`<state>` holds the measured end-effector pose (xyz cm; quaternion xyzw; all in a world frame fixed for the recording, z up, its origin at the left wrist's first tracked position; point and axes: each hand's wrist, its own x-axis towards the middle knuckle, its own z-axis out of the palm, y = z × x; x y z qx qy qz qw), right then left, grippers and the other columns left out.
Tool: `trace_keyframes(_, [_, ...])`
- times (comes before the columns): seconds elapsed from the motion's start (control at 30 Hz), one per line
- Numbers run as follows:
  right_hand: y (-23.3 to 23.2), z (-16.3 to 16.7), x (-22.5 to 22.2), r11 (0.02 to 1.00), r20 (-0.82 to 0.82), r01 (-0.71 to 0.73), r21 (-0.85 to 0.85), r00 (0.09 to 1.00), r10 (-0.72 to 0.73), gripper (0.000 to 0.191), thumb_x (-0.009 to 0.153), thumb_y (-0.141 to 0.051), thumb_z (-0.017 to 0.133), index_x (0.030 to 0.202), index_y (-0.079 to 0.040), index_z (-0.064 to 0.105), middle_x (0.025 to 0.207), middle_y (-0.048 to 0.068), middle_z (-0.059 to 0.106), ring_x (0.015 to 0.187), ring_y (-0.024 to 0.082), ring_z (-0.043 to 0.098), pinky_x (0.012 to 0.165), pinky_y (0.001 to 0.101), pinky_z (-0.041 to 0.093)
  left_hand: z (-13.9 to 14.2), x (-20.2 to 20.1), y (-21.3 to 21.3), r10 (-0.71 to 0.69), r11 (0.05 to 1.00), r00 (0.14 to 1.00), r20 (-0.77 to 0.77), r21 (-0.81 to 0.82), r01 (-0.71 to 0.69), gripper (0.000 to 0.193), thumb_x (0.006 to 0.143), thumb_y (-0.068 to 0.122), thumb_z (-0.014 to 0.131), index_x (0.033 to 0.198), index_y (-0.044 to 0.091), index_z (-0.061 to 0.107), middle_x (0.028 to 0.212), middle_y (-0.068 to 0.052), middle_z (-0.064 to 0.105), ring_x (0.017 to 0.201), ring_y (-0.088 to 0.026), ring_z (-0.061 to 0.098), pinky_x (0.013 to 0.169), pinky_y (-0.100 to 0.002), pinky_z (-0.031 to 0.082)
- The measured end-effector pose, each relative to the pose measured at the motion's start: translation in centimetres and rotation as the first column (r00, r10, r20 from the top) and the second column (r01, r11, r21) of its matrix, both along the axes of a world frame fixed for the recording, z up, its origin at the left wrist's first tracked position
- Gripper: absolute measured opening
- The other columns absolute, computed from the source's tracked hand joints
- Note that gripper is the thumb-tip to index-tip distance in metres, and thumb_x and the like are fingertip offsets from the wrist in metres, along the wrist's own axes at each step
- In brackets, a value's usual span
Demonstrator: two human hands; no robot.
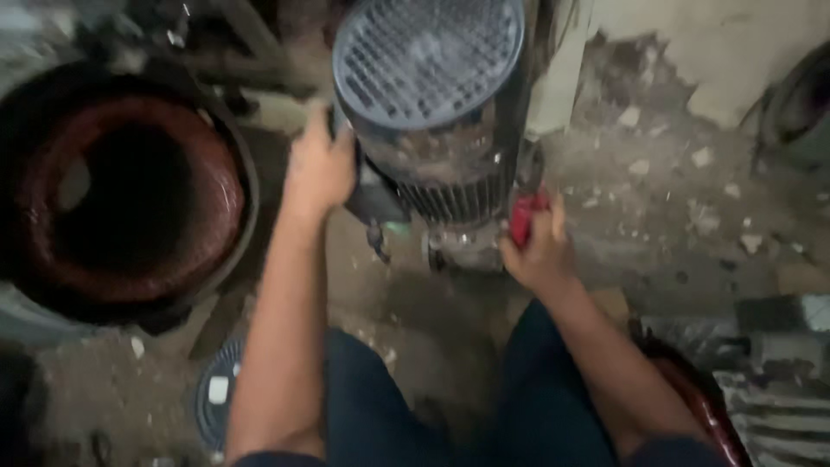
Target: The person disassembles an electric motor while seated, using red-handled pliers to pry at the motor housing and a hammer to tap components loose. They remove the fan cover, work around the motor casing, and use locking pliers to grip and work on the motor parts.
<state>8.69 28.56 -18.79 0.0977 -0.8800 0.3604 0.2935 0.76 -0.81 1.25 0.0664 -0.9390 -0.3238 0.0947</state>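
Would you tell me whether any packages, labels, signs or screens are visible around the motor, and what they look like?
None can be made out: the blurred view shows only the grey motor under the left hand and right hand, with no label legible.

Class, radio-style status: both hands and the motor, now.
Left hand gripping motor side. Right hand shut on red-handled tool at its base. Nothing blocking; wound stator sits left.
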Motion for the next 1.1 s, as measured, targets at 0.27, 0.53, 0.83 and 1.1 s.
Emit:
trace_keyframes(0.27, [5.5, 7.1, 7.8, 0.762, 0.086, -0.2, -0.616, 0.944, 0.317, 0.049, 0.097, -0.013, 0.063, 0.142, -0.001, 0.049, 0.13, 0.011, 0.059, 0.111, 0.017, 0.057, 0.1, 0.0307, 0.046, -0.2, 1.3, 1.1, -0.019, 0.999, 0.996, -0.083, 0.034, 0.022, 0.054, 0.098, 0.04, 0.057, 0.14, 0.006, 0.052, 0.125, -0.033, 0.063, 0.117, -0.052, 0.058, 0.098, -0.056, 0.045])
trace_keyframes(0.53, [9.4, 10.8, 7.9, 0.713, 0.603, 0.129, -0.69, 0.647, 0.467, 0.049, 0.088, -0.025, 0.064, 0.13, 0.001, 0.062, 0.103, 0.01, 0.069, 0.093, 0.019, 0.063, 0.083, 0.0327, 0.049, -2.0, -1.3, 1.1, -0.002, 1.0, 0.997, -0.082, 0.02, 0.003, 0.051, 0.099, 0.04, 0.057, 0.136, 0.005, 0.055, 0.118, -0.032, 0.067, 0.112, -0.05, 0.062, 0.096, -0.057, 0.047])
trace_keyframes(0.83, [12.1, 21.6, 7.3, 0.876, 0.754, 0.0, -0.482, 0.51, 0.415, 0.053, 0.088, -0.022, 0.061, 0.136, 0.002, 0.063, 0.109, 0.016, 0.076, 0.091, 0.021, 0.065, 0.076, 0.0334, 0.05, -2.2, -1.6, 1.9, -0.031, 0.998, 0.99, -0.141, 0.045, 0.038, 0.055, 0.099, 0.037, 0.058, 0.138, -0.001, 0.051, 0.116, -0.033, 0.067, 0.109, -0.051, 0.062, 0.094, -0.057, 0.047])
trace_keyframes(1.1, [13.4, 24.5, 7.6, 0.78, 0.744, 0.118, -0.614, 0.418, 0.522, 0.054, 0.092, -0.015, 0.064, 0.139, 0.009, 0.054, 0.118, 0.022, 0.07, 0.071, 0.041, 0.08, 0.069, 0.0455, 0.062, -1.2, -1.2, 2.2, -0.038, 0.995, 0.979, -0.199, 0.083, 0.055, 0.053, 0.098, 0.033, 0.06, 0.133, -0.006, 0.051, 0.109, -0.033, 0.068, 0.102, -0.051, 0.064, 0.089, -0.059, 0.047])
